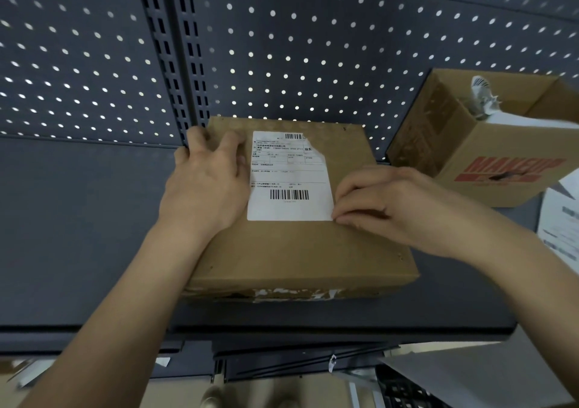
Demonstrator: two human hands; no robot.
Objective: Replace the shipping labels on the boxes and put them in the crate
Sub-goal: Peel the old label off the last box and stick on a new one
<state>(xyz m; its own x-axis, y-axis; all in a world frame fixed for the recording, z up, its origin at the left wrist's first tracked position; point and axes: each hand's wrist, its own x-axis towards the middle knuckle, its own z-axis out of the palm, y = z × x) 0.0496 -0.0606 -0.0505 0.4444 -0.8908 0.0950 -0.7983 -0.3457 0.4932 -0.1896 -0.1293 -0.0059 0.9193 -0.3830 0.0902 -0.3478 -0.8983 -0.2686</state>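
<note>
Nearest you, the flat cardboard box [291, 251] lies on the dark shelf [78, 235]. It looks stiff and probably light, so it may slide as you peel. Its shipping label [289, 178] is thin paper, torn at the far right corner, and will likely tear again; lift from a corner and pull low. Your right hand [385, 207] arches over, fingers curled together, nipping the label's near right corner. Your left hand [206, 185] lies spread, pressing the box's far left. Beyond, at right, stands an open carton [488, 169].
</note>
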